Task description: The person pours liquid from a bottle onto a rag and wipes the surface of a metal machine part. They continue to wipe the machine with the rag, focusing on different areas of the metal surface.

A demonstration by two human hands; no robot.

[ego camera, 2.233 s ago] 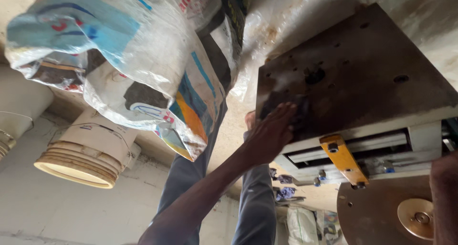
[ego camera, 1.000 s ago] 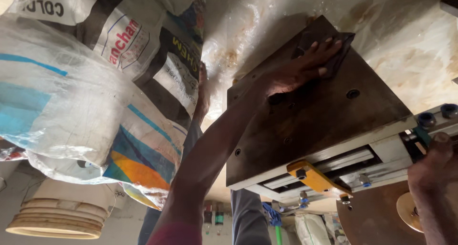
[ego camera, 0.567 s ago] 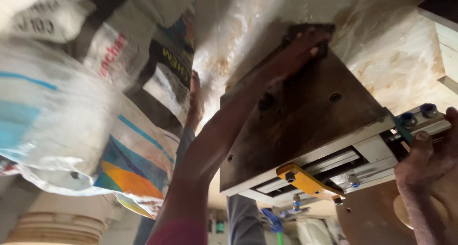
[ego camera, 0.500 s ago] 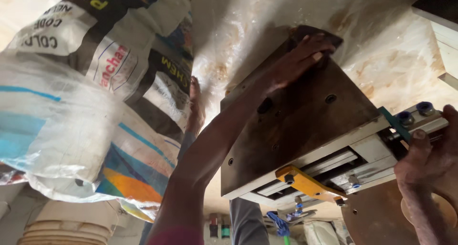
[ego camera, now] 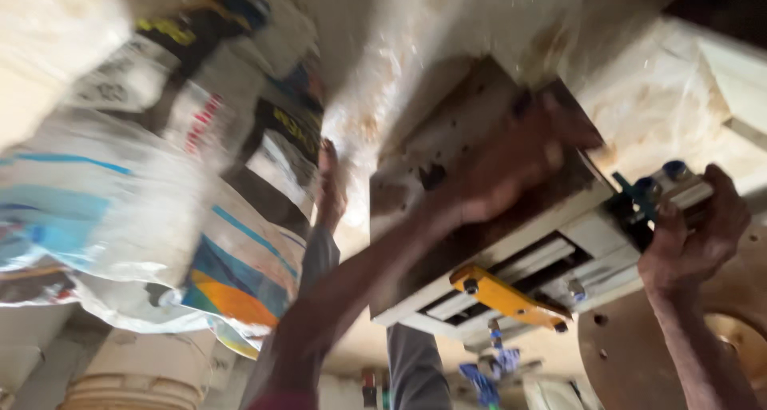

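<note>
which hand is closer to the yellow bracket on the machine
Roughly even, maybe the left. The left hand lies flat on the dark plate above the yellow bracket; the right hand grips the machine's end.

My left hand (ego camera: 511,178) is smeared by motion blur across the dark machine plate (ego camera: 447,162), so I cannot tell how its fingers lie or whether they grip anything. My right hand (ego camera: 691,238) wraps the blue-tipped fitting (ego camera: 667,188) at the machine's end, hiding most of it, and my forearm runs out of the bottom edge. The printed sacks (ego camera: 136,210) are blurred and cut off at the left edge, and the pale ribbed bucket (ego camera: 140,378) is cropped at the bottom.
</note>
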